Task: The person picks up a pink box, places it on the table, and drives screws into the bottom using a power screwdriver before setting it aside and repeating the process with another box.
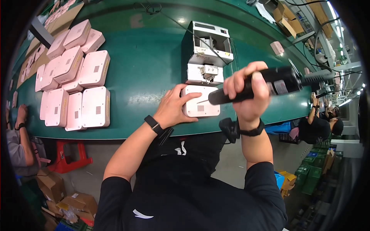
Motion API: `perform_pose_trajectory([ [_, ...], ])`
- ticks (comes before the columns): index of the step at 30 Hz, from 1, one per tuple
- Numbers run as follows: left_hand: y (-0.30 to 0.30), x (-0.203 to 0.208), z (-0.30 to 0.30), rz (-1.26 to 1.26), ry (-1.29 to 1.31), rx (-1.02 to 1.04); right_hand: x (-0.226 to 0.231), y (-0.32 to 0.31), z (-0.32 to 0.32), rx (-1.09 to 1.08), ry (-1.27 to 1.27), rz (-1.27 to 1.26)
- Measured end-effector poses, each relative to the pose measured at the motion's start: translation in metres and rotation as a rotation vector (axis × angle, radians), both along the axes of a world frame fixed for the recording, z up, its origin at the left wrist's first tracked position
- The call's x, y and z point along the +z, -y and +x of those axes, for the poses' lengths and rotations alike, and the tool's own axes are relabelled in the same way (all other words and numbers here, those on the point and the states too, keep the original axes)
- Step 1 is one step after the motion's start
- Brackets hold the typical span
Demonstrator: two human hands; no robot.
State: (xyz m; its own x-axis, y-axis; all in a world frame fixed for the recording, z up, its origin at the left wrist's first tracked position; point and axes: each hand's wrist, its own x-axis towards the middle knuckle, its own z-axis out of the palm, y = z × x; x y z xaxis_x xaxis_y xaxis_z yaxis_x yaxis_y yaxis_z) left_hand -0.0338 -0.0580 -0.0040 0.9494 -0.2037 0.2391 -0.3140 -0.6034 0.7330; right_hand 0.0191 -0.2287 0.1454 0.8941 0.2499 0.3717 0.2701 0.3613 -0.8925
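Note:
A pale pink plastic housing (208, 109) with a small vent grille lies flat on the green workbench in front of me. My left hand (173, 106) holds its left side, with the index finger stretched over the top face and the thumb at the near edge. Wrapped in the fingers of my right hand (250, 86) is a black electric screwdriver (283, 81), tilted with its cord end to the right. Its thin bit (202, 101) points left over the housing; whether the tip touches the surface I cannot tell.
A white metal machine (200, 59), apparently a screw feeder, stands just beyond the housing, with a cable across it. Stacked pink housings (96, 106) fill the bench's left side. Another pink piece (276, 47) lies far right. People sit at both sides; a red stool (71, 156) stands below.

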Motion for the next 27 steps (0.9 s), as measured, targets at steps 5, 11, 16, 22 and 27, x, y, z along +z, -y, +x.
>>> perform_pose_trajectory([
  [5,-0.001,-0.001,0.0,-0.021,0.031,0.005,-0.006,-0.004,-0.026,0.196,0.052,-0.005],
  [11,0.004,-0.004,0.001,-0.036,0.097,0.044,-0.019,-0.01,-0.031,0.231,0.034,-0.11],
  [16,0.005,-0.009,0.001,-0.067,0.154,0.062,-0.023,-0.012,-0.036,0.233,0.005,-0.155],
  [22,0.004,-0.011,-0.003,-0.073,0.155,0.072,-0.028,-0.015,-0.039,0.227,-0.018,-0.13],
  [27,0.008,-0.01,-0.002,-0.08,0.143,0.071,-0.034,-0.018,-0.042,0.163,0.07,-0.152],
])
